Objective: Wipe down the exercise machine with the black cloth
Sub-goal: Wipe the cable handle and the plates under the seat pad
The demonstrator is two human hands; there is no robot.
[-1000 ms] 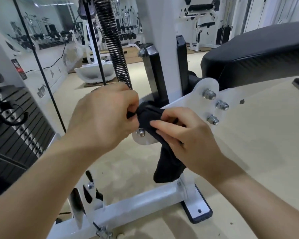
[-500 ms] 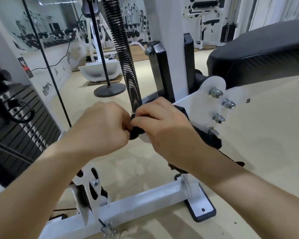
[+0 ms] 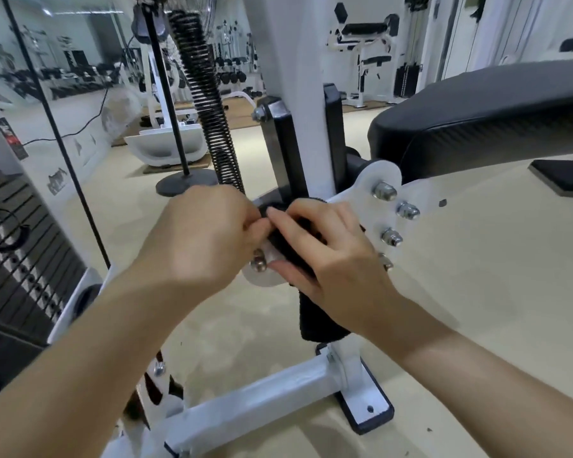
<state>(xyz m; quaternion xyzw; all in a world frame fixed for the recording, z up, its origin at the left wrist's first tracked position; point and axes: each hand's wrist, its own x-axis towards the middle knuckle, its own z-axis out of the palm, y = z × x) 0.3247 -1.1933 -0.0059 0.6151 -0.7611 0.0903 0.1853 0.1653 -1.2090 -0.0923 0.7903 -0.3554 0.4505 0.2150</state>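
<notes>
Holding the cloth against the machine's white plate, just in front of the post. Pinching its top edge with the left hand, fingers curled tight. Gripping it over the plate with the right hand, fingers on top, thumb underneath. Loose end dangling below the right palm. Bolts just right of that hand.

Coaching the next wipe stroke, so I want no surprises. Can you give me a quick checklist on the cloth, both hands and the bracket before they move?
1. black cloth lies on the white bracket plate: ok.
2. left hand grip: ok, fingertips pinch the cloth's upper end.
3. right hand grip: ok, fingers over the cloth, thumb under.
4. Cloth tail hangs above the base frame, not touching: ok.
5. bolts wiped clean: cannot tell.
</notes>
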